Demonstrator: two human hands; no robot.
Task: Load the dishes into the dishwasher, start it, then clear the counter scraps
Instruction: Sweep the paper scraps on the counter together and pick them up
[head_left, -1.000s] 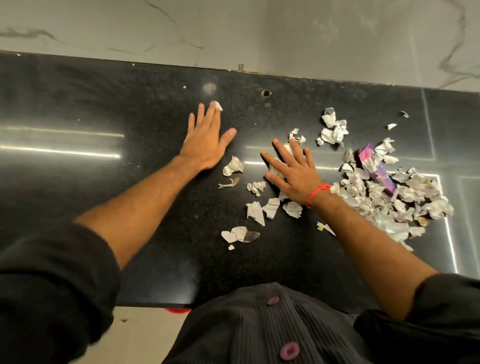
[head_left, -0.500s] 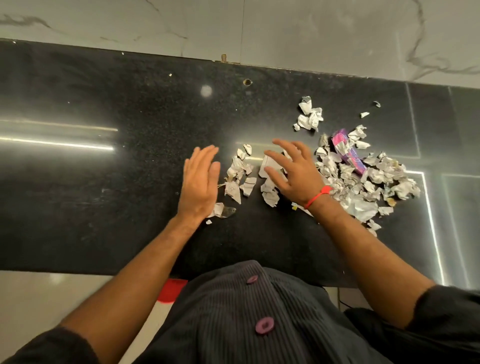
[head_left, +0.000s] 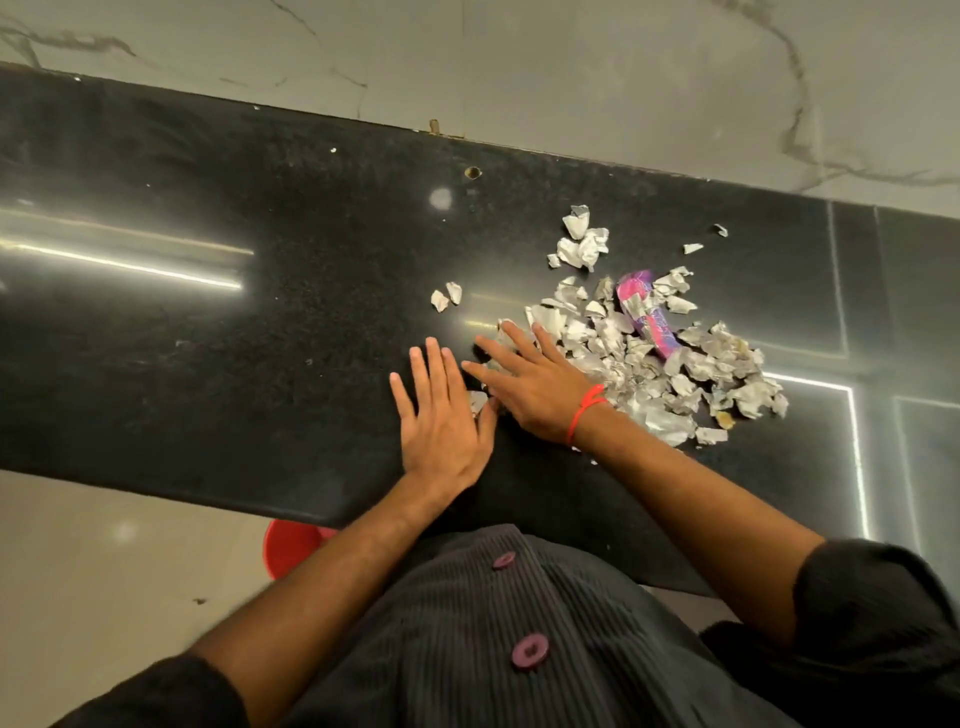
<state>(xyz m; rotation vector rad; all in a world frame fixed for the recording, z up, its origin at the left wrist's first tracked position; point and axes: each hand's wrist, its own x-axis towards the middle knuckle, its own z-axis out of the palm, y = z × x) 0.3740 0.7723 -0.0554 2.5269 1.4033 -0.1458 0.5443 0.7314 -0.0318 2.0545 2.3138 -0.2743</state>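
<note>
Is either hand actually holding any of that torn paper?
No. Both the left hand and right hand lie flat and open on the counter, pressing paper scraps rather than gripping any.

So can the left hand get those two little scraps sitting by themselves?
Probably yes. The two scraps lie apart from the pile, just beyond the left hand, which lies flat with open fingers; only bare counter shows between them.
</note>
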